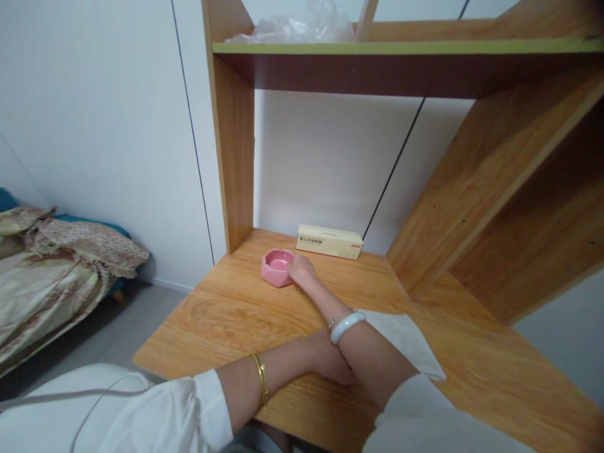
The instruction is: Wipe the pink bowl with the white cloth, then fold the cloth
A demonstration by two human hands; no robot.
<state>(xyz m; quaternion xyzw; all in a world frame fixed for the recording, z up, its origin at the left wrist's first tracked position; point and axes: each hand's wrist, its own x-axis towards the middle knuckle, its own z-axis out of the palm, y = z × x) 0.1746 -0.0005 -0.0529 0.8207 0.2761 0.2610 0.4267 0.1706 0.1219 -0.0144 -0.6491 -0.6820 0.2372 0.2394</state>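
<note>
A pink ashtray (276,275) with an angular outline stands on the wooden desk, toward its back left. My right hand (302,270) grips its right-hand rim with closed fingers. My right forearm, with a white bangle at the wrist, crosses over my left arm. Low on the desk, my left hand (331,360) rests partly beneath that forearm, and its fingers are mostly hidden. A white cloth (403,340) lies flat just beyond, partly covered by the right arm.
Behind the ashtray, a long cream box (329,241) stands near the wall. Overhead runs a shelf (406,48) carrying a clear plastic bag (302,26). Upright wooden panels flank the desk (226,314). At far left is a bed or sofa (61,270) with a patterned cover.
</note>
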